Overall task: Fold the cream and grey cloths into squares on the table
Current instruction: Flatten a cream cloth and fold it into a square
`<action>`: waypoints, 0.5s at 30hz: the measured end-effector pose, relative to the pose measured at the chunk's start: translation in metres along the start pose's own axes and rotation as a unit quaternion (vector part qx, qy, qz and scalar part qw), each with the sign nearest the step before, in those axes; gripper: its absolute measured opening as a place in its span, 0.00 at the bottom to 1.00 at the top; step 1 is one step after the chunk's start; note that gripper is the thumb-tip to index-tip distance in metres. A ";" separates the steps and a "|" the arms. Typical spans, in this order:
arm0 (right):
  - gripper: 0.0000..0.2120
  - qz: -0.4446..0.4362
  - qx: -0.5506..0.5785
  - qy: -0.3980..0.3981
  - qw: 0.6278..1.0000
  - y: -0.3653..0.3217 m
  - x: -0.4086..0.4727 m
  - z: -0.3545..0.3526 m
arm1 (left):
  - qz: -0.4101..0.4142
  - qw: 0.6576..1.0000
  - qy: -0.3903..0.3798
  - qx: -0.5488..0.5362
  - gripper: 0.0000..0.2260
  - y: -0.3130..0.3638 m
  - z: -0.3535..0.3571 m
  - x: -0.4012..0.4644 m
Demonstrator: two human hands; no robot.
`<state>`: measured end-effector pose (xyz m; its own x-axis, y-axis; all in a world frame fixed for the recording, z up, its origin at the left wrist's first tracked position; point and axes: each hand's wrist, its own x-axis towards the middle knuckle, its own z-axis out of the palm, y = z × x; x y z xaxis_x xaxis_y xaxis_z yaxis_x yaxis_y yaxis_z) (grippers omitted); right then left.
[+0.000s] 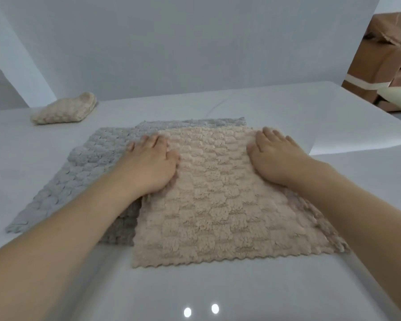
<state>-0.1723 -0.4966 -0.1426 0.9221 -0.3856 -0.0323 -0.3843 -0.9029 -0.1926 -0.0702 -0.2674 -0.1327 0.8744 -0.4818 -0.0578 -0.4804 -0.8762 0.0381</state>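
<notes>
Both hands, left (148, 165) and right (276, 158), lie flat with fingers spread, smoothing the cream cloth (218, 205) beneath them on the worktop (218, 293), partly over the grey cloth (79, 172) beside the left palm; next, I judge, pinch its corners and fold.

Two cream cloths (218, 200) (65, 110), one grey cloth (79, 172), two hands (148, 163) (273, 158).
</notes>
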 end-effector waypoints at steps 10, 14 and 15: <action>0.28 0.027 -0.037 -0.018 0.999 0.017 0.027 -0.004 | -0.002 1.000 -0.016 0.000 0.28 0.002 0.002 0.035; 0.28 -0.079 -0.019 0.051 0.995 -0.008 -0.006 0.001 | 0.176 0.982 0.006 -0.064 0.27 0.027 -0.007 -0.041; 0.27 -0.112 0.006 0.034 0.993 -0.014 -0.013 0.005 | 0.231 0.969 -0.011 -0.089 0.26 0.035 -0.008 -0.063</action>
<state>-0.1789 -0.4775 -0.1442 0.9789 -0.1882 0.0793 -0.1696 -0.9654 -0.1981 -0.1418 -0.2680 -0.1193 0.5656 -0.8246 -0.0147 -0.7992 -0.5524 0.2369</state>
